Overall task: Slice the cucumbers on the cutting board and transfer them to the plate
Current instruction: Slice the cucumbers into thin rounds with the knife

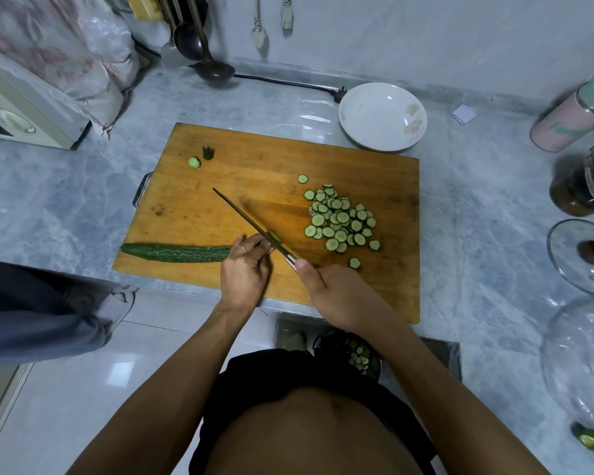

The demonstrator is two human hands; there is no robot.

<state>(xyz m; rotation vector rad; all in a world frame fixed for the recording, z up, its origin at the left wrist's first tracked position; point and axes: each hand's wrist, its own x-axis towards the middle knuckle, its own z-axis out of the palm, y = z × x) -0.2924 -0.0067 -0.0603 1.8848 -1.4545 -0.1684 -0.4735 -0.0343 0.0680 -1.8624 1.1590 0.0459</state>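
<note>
A person slices a cucumber [177,253] on a wooden cutting board [254,166] set on a grey marble surface [66,200]. The left hand [242,272] curls its fingers over the cut end of the cucumber, which lies along the board's near edge with its tip at the near left corner. The right hand [336,296] closes its grip round the handle of a knife [251,224], thumb on top, the blade angled across the board with a fresh slice at its edge. A heap of cucumber slices [340,221] sits toward the board's right side; two end pieces [201,157] lie near its far left corner. An empty white plate [383,116] rests just beyond the board's far right corner.
</note>
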